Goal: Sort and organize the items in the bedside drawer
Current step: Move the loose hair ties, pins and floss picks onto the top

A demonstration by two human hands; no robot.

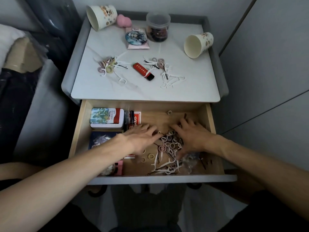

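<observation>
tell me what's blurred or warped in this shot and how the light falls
Head view: dim, soft light, brightest on the nightstand top. Head view: the left hand and right hand are smeared with motion blur over the hair ties. Head view: wide-angle distortion bows the drawer front, and the frame's edges darken.

The person's left hand (142, 139) and right hand (192, 138) are bare, with slim fingers and short nails as far as the slightly blurred view lets me judge. The left forearm (75, 173) and right forearm (250, 164) are bare too, from wrist to near the elbow, both lean, with tendons showing at the wrists. A dark sleeve (277, 213) shows beside the right elbow, and more dark cloth (80, 221) covers the body beneath the arms.
</observation>
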